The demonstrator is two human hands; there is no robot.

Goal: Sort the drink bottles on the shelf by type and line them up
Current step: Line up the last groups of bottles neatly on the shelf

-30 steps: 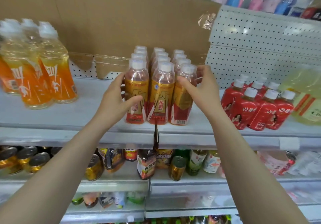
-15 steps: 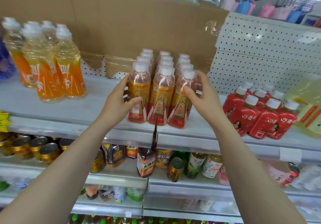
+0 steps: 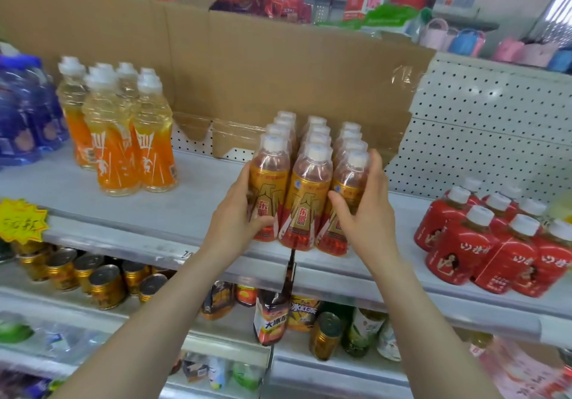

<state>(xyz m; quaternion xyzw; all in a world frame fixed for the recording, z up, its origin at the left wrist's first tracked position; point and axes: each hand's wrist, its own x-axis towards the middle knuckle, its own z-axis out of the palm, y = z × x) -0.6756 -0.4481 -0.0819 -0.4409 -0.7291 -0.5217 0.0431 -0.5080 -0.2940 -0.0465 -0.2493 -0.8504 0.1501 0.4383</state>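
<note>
A block of gold-and-red labelled bottles (image 3: pixel 305 191) with white caps stands in three rows on the grey shelf (image 3: pixel 154 209), near its front edge. My left hand (image 3: pixel 236 213) grips the front-left bottle, thumb curled across its label. My right hand (image 3: pixel 363 203) grips the front-right bottle, fingers wrapped round its far side. To the left stands a group of orange-and-yellow bottles (image 3: pixel 123 138). At the right stands a cluster of short red bottles (image 3: pixel 483 240).
Blue bottles (image 3: pixel 21 113) sit at the far left. A cardboard sheet (image 3: pixel 247 67) and white pegboard (image 3: pixel 489 138) back the shelf. A yellow price tag (image 3: pixel 21 220) hangs on the shelf edge. Cans (image 3: pixel 102 284) and mixed drinks fill the lower shelves.
Both hands stay on the outer front bottles. The block sits closer to the shelf's front edge, and the view has shifted so more of the left of the shelf shows.
</note>
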